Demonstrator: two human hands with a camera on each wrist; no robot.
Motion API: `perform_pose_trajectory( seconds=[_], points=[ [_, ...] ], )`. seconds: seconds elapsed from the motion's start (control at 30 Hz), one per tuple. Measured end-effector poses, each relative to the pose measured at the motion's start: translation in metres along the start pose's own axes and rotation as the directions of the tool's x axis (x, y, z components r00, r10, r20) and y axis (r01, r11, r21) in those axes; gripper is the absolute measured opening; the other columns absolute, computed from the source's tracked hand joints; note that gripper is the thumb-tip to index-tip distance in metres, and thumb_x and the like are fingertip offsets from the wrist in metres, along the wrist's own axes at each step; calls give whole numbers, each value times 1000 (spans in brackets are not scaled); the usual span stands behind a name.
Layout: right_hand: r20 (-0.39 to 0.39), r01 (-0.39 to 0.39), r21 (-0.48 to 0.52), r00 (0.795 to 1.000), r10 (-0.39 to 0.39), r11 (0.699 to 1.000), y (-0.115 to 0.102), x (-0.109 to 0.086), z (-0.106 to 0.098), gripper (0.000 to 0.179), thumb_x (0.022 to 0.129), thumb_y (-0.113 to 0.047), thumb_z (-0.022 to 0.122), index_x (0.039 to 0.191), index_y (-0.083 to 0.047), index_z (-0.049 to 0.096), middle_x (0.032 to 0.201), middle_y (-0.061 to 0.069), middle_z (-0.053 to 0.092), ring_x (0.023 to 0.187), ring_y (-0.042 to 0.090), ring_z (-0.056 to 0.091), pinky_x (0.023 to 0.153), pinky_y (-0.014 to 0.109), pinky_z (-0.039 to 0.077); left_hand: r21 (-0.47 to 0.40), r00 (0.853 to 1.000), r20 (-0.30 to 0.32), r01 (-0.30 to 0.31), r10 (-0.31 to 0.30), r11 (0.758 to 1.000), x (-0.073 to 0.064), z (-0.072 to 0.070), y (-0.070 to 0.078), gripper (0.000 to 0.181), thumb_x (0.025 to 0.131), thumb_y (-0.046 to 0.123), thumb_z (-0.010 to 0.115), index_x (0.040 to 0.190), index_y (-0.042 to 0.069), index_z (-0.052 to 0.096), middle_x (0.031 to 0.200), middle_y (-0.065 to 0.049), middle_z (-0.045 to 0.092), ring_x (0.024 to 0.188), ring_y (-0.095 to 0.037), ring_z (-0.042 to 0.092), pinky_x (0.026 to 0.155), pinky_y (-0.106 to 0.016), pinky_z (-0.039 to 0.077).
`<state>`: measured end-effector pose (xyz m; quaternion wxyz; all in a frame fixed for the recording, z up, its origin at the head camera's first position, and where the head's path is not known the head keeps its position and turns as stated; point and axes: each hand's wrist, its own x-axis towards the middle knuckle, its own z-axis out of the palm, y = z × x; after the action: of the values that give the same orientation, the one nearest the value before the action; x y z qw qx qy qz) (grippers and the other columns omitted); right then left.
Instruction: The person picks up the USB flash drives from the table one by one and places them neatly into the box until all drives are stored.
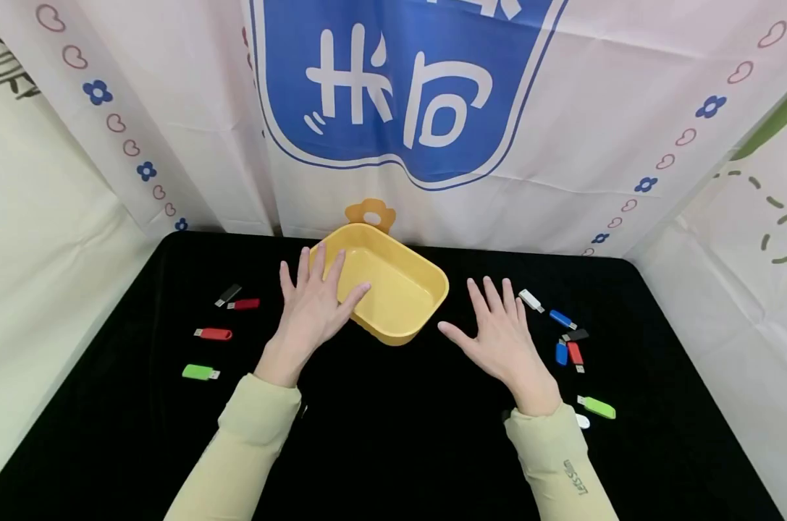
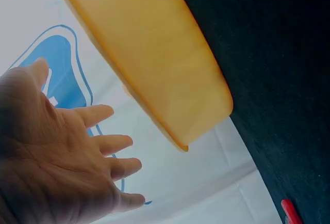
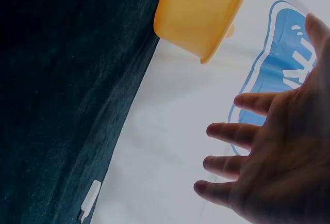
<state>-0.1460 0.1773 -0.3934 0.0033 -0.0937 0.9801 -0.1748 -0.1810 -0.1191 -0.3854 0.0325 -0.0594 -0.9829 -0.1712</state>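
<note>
A yellow rectangular tub (image 1: pixel 393 278) stands at the back middle of the black table, turned at an angle, with nothing visible inside. My left hand (image 1: pixel 311 304), fingers spread, hovers over its left edge; the left wrist view shows a gap between the fingers and the tub's side (image 2: pixel 154 53). To the right of the tub my right hand (image 1: pixel 500 333) is held spread in the air, holding nothing. Nearest to its fingertips lies a white USB stick (image 1: pixel 530 300). A blue USB stick (image 1: pixel 562 319) and a black one (image 1: pixel 575 335) lie just beyond.
Left on the black table (image 1: pixel 393 449) lie a black USB stick (image 1: pixel 228 294), two red ones (image 1: pixel 243 305) and a green one (image 1: pixel 200 372). At right are another blue (image 1: pixel 561 354), a red (image 1: pixel 575 354), a green (image 1: pixel 598 407) and a white piece (image 1: pixel 583 421) partly behind the sleeve.
</note>
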Motion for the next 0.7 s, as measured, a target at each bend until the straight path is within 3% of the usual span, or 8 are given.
perform_pose_trajectory(
  seconds=[0.2,0.4,0.53,0.7],
  points=[
    [14,53,-21,999,-53,998,-5,0,2,100,87,-74,55,161,-16,22,167,18,17,155,45,1,120,68,13,-3,992,-45,-114,114,993,-7,0,14,74,96,64,48,149,12,47,161,-19,32,151,-43,22,119,-70,11],
    [0,159,-42,987,-159,986,-8,1,7,93,88,-57,67,158,-10,28,163,22,24,153,47,11,117,69,21,20,959,-49,-279,280,960,-13,4,33,60,96,56,56,135,11,62,144,-13,57,136,-33,51,117,-62,29],
    [-22,243,-59,969,-245,968,-13,4,12,81,89,-39,74,154,-7,37,159,24,33,149,49,22,115,66,29,0,931,-31,-364,364,931,-16,9,41,49,95,47,63,127,10,67,129,-9,68,119,-27,65,106,-46,49],
    [-51,324,-71,943,-328,943,-20,10,17,69,87,-17,78,147,-3,47,153,24,43,146,46,34,116,57,34,-22,922,32,-385,385,923,-20,15,45,44,94,44,66,123,12,69,118,-7,72,103,-23,71,88,-37,57]
  ],
)
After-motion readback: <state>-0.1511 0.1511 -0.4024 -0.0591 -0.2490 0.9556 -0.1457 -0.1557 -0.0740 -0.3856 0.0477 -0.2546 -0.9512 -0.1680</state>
